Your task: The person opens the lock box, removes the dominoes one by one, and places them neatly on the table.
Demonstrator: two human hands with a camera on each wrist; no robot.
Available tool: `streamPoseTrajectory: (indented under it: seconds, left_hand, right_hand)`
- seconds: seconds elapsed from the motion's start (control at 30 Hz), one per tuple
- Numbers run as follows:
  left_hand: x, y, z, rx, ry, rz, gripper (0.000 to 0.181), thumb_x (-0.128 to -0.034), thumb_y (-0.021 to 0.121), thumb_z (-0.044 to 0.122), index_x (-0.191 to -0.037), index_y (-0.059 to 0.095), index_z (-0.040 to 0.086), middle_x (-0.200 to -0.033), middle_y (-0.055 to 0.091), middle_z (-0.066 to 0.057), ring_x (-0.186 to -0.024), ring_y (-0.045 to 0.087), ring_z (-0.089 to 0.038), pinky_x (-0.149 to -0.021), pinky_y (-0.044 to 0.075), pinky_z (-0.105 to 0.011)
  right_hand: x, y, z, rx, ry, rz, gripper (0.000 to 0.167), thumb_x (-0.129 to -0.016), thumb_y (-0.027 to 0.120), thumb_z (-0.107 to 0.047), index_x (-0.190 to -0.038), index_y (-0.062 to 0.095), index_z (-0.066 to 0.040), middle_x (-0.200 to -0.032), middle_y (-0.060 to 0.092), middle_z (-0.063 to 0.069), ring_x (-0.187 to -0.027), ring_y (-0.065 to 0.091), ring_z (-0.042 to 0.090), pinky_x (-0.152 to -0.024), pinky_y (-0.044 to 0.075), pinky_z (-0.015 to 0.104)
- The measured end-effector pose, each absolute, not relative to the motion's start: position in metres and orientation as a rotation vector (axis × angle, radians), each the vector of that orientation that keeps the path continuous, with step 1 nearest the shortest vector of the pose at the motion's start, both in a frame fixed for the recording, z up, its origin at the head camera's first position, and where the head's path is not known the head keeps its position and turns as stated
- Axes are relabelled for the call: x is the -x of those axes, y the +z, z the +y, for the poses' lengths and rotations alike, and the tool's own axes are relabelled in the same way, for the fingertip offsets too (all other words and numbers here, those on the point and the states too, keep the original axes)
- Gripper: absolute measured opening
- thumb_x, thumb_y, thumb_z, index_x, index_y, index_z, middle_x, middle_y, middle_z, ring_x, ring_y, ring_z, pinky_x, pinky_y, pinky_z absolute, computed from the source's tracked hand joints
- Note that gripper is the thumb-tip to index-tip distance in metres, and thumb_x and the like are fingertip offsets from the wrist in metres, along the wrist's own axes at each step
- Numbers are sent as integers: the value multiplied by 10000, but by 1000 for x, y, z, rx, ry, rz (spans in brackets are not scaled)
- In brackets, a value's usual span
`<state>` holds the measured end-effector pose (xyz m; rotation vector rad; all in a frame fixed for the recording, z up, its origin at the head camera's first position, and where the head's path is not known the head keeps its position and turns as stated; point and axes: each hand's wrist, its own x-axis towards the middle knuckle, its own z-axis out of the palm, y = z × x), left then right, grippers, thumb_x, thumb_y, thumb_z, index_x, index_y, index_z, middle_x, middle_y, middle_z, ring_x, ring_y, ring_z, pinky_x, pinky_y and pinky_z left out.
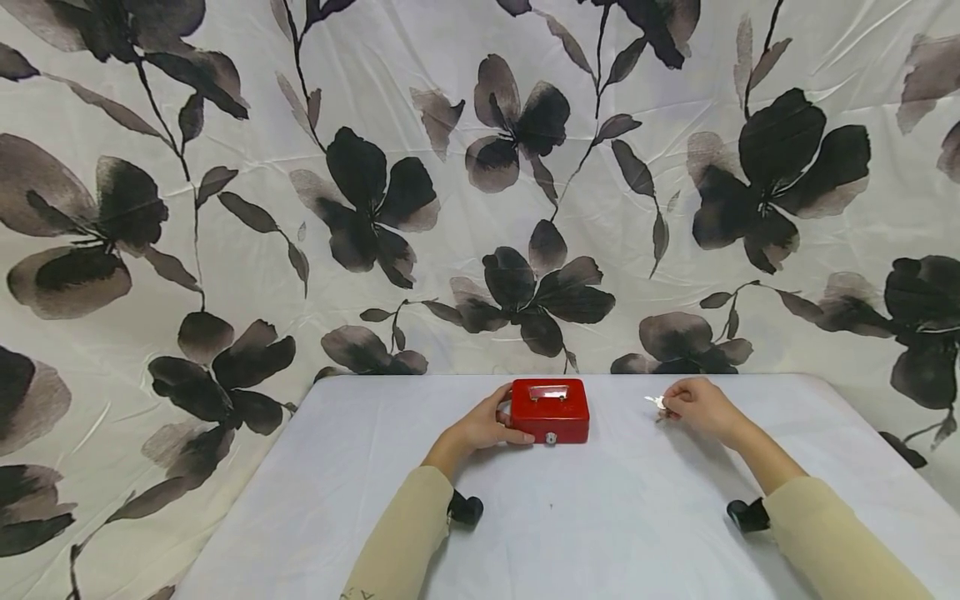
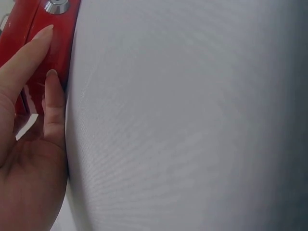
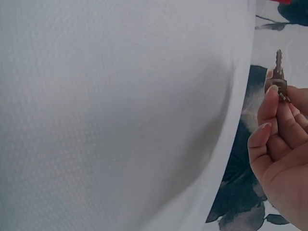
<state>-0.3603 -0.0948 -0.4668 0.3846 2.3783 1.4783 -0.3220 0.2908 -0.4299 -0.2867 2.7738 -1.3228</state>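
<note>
Lower centre of the frame: the left hand (image 1: 483,423), slanting inward, grips the left side of a red box (image 1: 562,419), whose lock (image 1: 551,438) faces front. Lower right: a key (image 3: 278,72), directed leftward, is pinched by the right hand (image 1: 699,405), angled inward. The step appears preparatory; the next move probably calls for aligning key with lock.

A red box (image 1: 558,411) (its lock (image 2: 57,6) silver) and a silver-grey key (image 3: 278,63) meet a white table (image 1: 585,533), pale-yellow sleeves (image 1: 408,533) and a white backdrop (image 1: 465,227) patterned with black-and-brown flowers (image 1: 360,171).
</note>
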Motion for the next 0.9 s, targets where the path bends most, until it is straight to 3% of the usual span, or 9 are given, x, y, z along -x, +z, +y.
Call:
streamPoseTrajectory:
  seconds: [0.47, 0.73, 0.9]
  left_hand:
    - [357, -464, -93, -378, 1465, 2406, 974, -797, 895, 236, -1593, 339, 167, -1166, 575, -75, -1052, 513, -235, -830, 514, -363]
    - [357, -467, -93, -381, 1489, 2391, 955, -810, 886, 250, -1590, 341, 165, -1131, 583, -70, -1034, 534, -229, -804, 522, -347]
    - [357, -467, -93, -374, 1501, 2385, 949, -817, 881, 277, -1592, 342, 179, -1197, 580, -69, -1071, 525, -230, -859, 527, -375]
  right_hand:
    - [313, -421, 279, 315, -1349, 2806, 174, -1007, 617, -65, -1064, 649, 96, -930, 758, 153, -828, 658, 205, -695, 505, 303]
    - [308, -421, 272, 404, -1412, 2786, 176, -986, 666, -71, -1064, 678, 87, -949, 761, 177, -834, 679, 215, -742, 556, 344]
    - [305, -418, 267, 440, -1422, 2795, 186, -979, 690, -104, -1055, 710, 64, -952, 766, 164, -816, 684, 200, -752, 568, 394]
